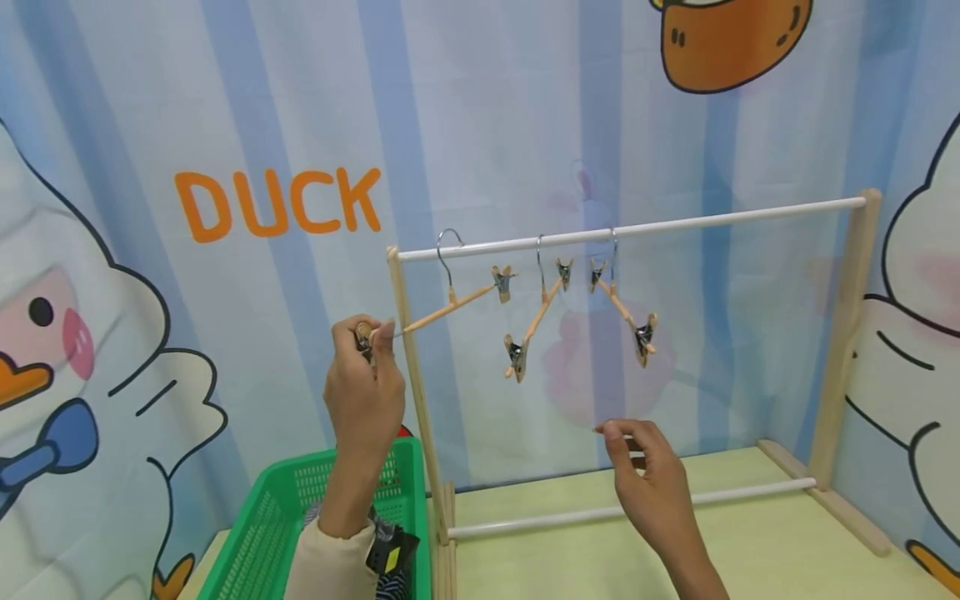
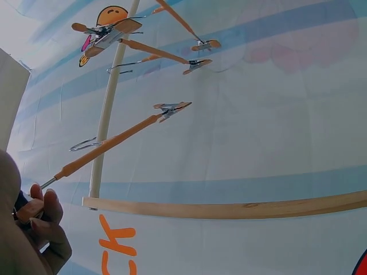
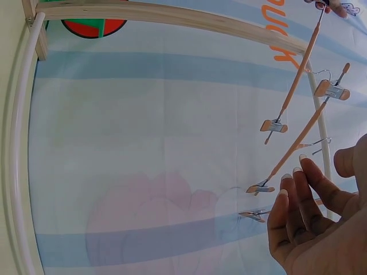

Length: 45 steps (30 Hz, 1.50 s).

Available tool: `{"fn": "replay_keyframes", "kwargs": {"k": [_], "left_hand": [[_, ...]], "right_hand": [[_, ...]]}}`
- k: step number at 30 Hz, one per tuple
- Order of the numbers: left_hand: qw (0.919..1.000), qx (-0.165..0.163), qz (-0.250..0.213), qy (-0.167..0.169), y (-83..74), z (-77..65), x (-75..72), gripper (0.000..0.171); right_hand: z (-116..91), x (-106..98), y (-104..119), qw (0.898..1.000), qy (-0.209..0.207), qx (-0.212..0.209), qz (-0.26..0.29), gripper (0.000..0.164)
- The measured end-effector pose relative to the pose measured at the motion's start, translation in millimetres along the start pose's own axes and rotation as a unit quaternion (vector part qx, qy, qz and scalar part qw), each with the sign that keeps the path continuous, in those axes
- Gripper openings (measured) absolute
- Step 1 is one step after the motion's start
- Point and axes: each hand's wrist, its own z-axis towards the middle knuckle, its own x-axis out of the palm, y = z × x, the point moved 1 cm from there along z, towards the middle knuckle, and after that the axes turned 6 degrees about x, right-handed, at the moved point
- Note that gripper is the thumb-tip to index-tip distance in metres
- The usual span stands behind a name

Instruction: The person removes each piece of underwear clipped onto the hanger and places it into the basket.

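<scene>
Three wooden clip hangers hang by metal hooks from the white top rail of a small rack. My left hand pinches the clip at the near end of the leftmost hanger, whose other clip is free. Beside it hang the middle hanger and the right hanger, each tilted with a clip at both ends. My right hand is raised below the right hanger, fingers loosely bent and holding nothing. In the right wrist view its fingertips are apart from the thumb.
A green basket with dark striped cloth in it stands at the lower left, under my left forearm. The rack's wooden posts and lower white bar stand over the pale yellow table. A cartoon-printed curtain hangs behind.
</scene>
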Motion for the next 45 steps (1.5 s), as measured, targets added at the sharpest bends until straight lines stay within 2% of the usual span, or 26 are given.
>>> {"fn": "replay_keyframes", "kwargs": {"k": [8, 15, 19, 28, 38, 45], "left_hand": [[0.9999, -0.012, -0.001, 0.009, -0.6, 1.5, 4.1, 0.058], [0.9994, -0.007, 0.010, 0.032, 0.5, -3.1, 8.4, 0.044], [0.9991, -0.011, 0.006, 0.040, -0.7, -6.6, 9.1, 0.042], [0.9991, 0.006, -0.009, 0.040, -4.6, -14.7, 7.5, 0.042], [0.9989, 0.012, -0.023, 0.040, 1.7, -23.5, 5.2, 0.040], [0.9992, 0.016, -0.019, 0.031, 5.7, -29.1, 2.9, 0.040]], "right_hand": [[0, 1, 1, 1.000, 0.001, 0.000, -0.001, 0.033], [0, 2, 0, 1.000, 0.006, -0.001, 0.001, 0.033], [-1, 2, 1, 1.000, 0.007, -0.002, -0.004, 0.032], [-2, 2, -1, 1.000, 0.012, 0.009, -0.006, 0.037], [-1, 1, -1, 1.000, 0.004, -0.008, -0.003, 0.033], [0, 2, -2, 1.000, 0.010, 0.002, -0.005, 0.035]]}}
